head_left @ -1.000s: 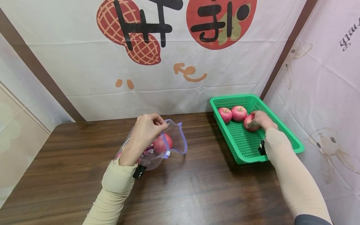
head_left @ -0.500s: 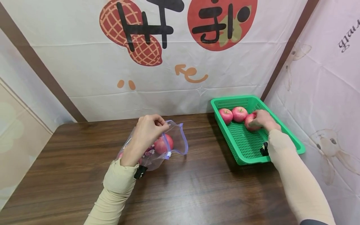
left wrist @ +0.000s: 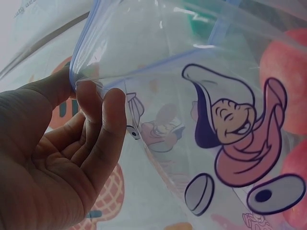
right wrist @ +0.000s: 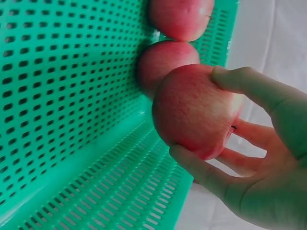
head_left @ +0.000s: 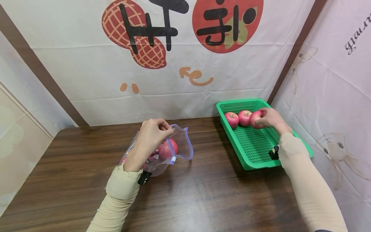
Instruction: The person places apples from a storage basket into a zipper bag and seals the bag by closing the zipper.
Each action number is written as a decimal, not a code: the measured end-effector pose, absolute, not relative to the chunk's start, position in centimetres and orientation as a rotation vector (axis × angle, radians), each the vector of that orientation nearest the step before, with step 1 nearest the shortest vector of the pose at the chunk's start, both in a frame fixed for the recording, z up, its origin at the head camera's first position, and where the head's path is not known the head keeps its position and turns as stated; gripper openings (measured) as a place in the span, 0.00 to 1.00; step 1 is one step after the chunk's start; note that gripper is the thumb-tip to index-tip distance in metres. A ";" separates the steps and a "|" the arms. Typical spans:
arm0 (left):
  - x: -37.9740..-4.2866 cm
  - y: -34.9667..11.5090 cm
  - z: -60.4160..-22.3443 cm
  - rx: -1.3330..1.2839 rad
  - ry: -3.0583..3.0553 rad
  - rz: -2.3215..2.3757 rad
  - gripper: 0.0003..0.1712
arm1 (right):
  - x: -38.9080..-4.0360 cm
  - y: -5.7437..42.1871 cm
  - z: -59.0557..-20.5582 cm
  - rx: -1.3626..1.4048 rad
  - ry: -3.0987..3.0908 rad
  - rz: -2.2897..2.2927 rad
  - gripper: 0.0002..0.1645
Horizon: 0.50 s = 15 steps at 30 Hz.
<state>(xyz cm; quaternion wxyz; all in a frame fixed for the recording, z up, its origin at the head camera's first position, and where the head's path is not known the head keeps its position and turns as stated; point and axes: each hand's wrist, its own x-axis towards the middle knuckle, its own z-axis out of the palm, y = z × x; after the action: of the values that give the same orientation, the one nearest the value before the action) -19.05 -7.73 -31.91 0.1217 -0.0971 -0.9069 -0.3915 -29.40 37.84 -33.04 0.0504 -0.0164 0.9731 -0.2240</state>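
Note:
My left hand (head_left: 152, 138) pinches the upper edge of a clear zip bag (head_left: 183, 141) with a purple zip strip and cartoon print. The bag's mouth gapes toward the right, and red apples (head_left: 164, 150) show through its plastic. In the left wrist view, thumb and fingertips meet on the bag's rim (left wrist: 73, 72). Over at the green basket, my right hand (head_left: 273, 120) grips an apple (right wrist: 196, 110) between thumb and fingers, just above the basket floor. Two more apples (head_left: 232, 120) (head_left: 244, 118) sit beside it along the basket's far end.
The green plastic basket (head_left: 246, 164) with perforated walls stands at the back right of the dark wooden table (head_left: 197, 190). A printed cloth (head_left: 174, 103) hangs behind the table, and another cloth (head_left: 342, 122) borders the right side.
My right hand has lifted its apple slightly up from the basket floor, away from where it lay. The left hand and bag have stayed in place.

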 end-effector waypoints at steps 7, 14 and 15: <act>-19.0 -7.7 -31.9 -0.289 -2.650 -1.148 0.04 | -29.1 36.9 -32.2 -0.037 2.949 -0.746 0.49; -19.2 -7.7 -32.0 -0.278 -2.656 -1.144 0.04 | -28.5 35.4 -31.0 -0.132 3.036 -0.784 0.45; -19.2 -7.7 -32.0 -0.277 -2.657 -1.143 0.04 | -28.4 35.1 -30.8 -0.133 3.040 -0.798 0.45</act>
<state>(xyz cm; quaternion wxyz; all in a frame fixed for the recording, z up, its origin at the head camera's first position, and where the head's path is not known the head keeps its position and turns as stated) -19.19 -7.72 -32.01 0.1178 -0.0946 -0.9081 -0.3907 -28.44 35.13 -30.76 -0.0021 -0.0422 0.9663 -0.2538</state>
